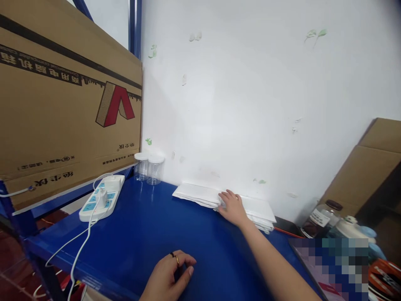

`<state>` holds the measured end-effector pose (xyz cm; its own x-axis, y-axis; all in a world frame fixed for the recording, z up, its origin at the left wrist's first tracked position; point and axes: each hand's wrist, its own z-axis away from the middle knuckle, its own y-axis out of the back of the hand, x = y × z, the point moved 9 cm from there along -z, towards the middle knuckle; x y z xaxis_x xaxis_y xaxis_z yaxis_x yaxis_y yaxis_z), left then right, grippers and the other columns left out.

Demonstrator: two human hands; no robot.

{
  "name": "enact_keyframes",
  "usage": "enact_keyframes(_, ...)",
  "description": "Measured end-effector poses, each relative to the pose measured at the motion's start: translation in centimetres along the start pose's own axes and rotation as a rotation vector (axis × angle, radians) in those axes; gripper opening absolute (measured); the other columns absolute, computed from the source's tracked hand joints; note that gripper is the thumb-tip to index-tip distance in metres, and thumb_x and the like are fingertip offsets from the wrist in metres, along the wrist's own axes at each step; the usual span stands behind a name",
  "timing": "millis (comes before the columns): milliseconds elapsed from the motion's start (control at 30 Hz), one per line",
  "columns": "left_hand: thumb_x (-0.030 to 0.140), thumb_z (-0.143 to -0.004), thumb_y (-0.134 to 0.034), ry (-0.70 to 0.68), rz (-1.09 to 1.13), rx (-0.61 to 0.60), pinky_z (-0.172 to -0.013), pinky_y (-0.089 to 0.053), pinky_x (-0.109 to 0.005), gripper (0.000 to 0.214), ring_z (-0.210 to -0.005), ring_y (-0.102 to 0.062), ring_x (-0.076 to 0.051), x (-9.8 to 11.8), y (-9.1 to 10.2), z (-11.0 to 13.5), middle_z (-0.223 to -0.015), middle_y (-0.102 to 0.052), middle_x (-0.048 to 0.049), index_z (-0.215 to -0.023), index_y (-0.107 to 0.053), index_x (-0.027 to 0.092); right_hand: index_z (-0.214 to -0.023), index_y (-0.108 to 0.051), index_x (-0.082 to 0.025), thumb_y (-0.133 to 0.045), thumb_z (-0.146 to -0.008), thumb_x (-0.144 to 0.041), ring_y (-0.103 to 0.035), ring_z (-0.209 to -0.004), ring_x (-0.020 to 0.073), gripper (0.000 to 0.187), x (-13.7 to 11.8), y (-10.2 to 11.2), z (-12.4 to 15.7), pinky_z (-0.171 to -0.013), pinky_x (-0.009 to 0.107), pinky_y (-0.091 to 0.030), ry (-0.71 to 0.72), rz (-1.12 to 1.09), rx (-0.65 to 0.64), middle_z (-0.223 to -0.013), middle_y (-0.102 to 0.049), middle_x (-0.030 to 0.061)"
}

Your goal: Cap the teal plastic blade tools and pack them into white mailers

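A long, low stack of folded white paper-like pieces (200,195) lies on the blue tabletop against the wall, its layered edges showing at the front and right end. My right hand (232,207) rests across the middle of this stack, with its fingers spread over the top and the thumb by the near edge. The hand covers the part of the stack beneath it. Nearer to me, my left hand (171,274) is low over the blue table, fingers loosely bent and the thumb apart, with nothing visible in it.
A white power strip (117,184) with a plug and cables sits at the left edge. Two clear lidded jars (154,172) stand in the back corner beside a large cardboard box (62,104). At right are a brown-lidded jar (322,217), bottles and another cardboard box (360,175).
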<state>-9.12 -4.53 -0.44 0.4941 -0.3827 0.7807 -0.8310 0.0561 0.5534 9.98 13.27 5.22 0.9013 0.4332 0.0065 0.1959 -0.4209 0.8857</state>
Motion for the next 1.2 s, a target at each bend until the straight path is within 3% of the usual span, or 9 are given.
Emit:
enact_keyframes(133, 0.035, -0.085, -0.049, 0.054, 0.095, 0.024, -0.073, -0.045, -0.025, 0.022, -0.078, -0.058, -0.015, -0.9, 0.2, 0.0, -0.088, -0.064, -0.0016, -0.099, -0.062, 0.024, -0.103, -0.061, -0.015, -0.041, -0.084, -0.014, -0.05, -0.112, 0.0257, 0.027, -2.9, -1.2, -2.2, -0.095, 0.037, -0.032, -0.027, -0.009, -0.042, -0.107, -0.064, 0.0128)
enact_keyframes(233, 0.039, -0.081, -0.056, 0.152, 0.353, 0.057, -0.081, -0.045, -0.028, 0.035, -0.088, -0.058, -0.017, -2.1, -0.3, -0.3, -0.1, -0.063, -0.0052, -0.111, -0.057, 0.022, -0.107, -0.059, -0.017, -0.033, -0.09, -0.017, -0.061, -0.089, 0.023, 0.031, -3.3, 0.3, -2.3, -0.08, 0.034, -0.042, -0.103, -0.112, 0.022, -0.099, -0.066, 0.011)
enact_keyframes(400, 0.046, -0.076, -0.063, 0.352, 1.065, 0.097, -0.096, -0.039, -0.036, 0.068, -0.118, -0.048, -0.023, -2.2, -3.7, -1.6, -0.136, -0.042, -0.0133, -0.133, -0.034, 0.023, -0.105, -0.06, -0.021, -0.043, -0.088, -0.045, -0.057, -0.048, 0.0149, 0.034, -4.5, 3.4, 1.7, -0.049, 0.027, -0.046, -0.225, -0.945, 0.036, -0.07, -0.062, -0.0003)
enact_keyframes(567, 0.054, -0.076, -0.057, 0.11, 1.455, 0.191, -0.101, -0.033, -0.046, 0.069, -0.124, -0.041, -0.031, 1.6, -3.0, -3.7, -0.134, -0.045, -0.0143, -0.132, -0.04, 0.017, -0.097, -0.062, -0.015, -0.061, -0.078, -0.045, -0.048, -0.041, 0.0096, 0.035, -7.6, 2.3, 8.6, -0.035, 0.02, -0.04, -0.394, -1.577, -0.228, -0.06, -0.058, -0.0024)
enact_keyframes(667, 0.057, -0.073, -0.056, 0.008, 1.476, 0.239, -0.1, -0.036, -0.045, 0.067, -0.121, -0.044, -0.032, 3.2, -1.2, -4.8, -0.128, -0.052, -0.0118, -0.125, -0.05, 0.016, -0.095, -0.061, -0.015, -0.068, -0.074, -0.04, -0.047, -0.04, 0.0076, 0.033, -8.6, 0.5, 11.3, -0.033, 0.017, -0.035, -0.523, -1.785, -0.319, -0.061, -0.059, -0.0023)
enact_keyframes(833, 0.044, -0.071, -0.062, -0.037, 1.405, 0.315, -0.093, -0.042, -0.039, 0.051, -0.109, -0.053, -0.029, 6.7, -0.5, -8.3, -0.116, -0.06, -0.011, -0.112, -0.058, 0.014, -0.105, -0.057, -0.017, -0.057, -0.081, -0.042, -0.064, -0.068, 0.0175, 0.035, -7.1, -1.5, 11.8, -0.053, 0.026, -0.049, -0.807, -2.101, -0.083, -0.085, -0.069, 0.005)
enact_keyframes(933, 0.037, -0.068, -0.07, -0.034, 1.251, 0.339, -0.092, -0.041, -0.037, 0.046, -0.107, -0.054, -0.026, 9.3, -1.4, -10.7, -0.11, -0.062, -0.0108, -0.106, -0.06, 0.013, -0.104, -0.056, -0.02, -0.041, -0.089, -0.043, -0.065, -0.067, 0.0181, 0.032, -5.9, -2.1, 11.8, -0.052, 0.027, -0.049, -0.937, -2.202, 0.018, -0.083, -0.07, 0.0037)
enact_keyframes(1067, 0.035, -0.069, -0.072, -0.077, 1.027, 0.312, -0.095, -0.038, -0.036, 0.049, -0.109, -0.054, -0.023, 12.3, -2.7, -12.4, -0.112, -0.062, -0.0105, -0.111, -0.057, 0.016, -0.09, -0.056, -0.023, -0.037, -0.09, -0.042, -0.063, -0.055, 0.0129, 0.026, -3.7, -3.1, 12.4, -0.047, 0.022, -0.045, -1.071, -2.228, 0.144, -0.068, -0.067, -0.0018)
enact_keyframes(1200, 0.036, -0.068, -0.072, -0.113, 1.005, 0.369, -0.094, -0.039, -0.037, 0.051, -0.106, -0.056, -0.022, 13.2, -2.5, -12.8, -0.11, -0.062, -0.0096, -0.113, -0.055, 0.017, -0.081, -0.054, -0.021, -0.045, -0.087, -0.039, -0.056, -0.042, 0.0112, 0.021, -2.0, -4.6, 13.3, -0.035, 0.018, -0.036, -1.22, -2.126, 0.178, -0.054, -0.06, -0.003)
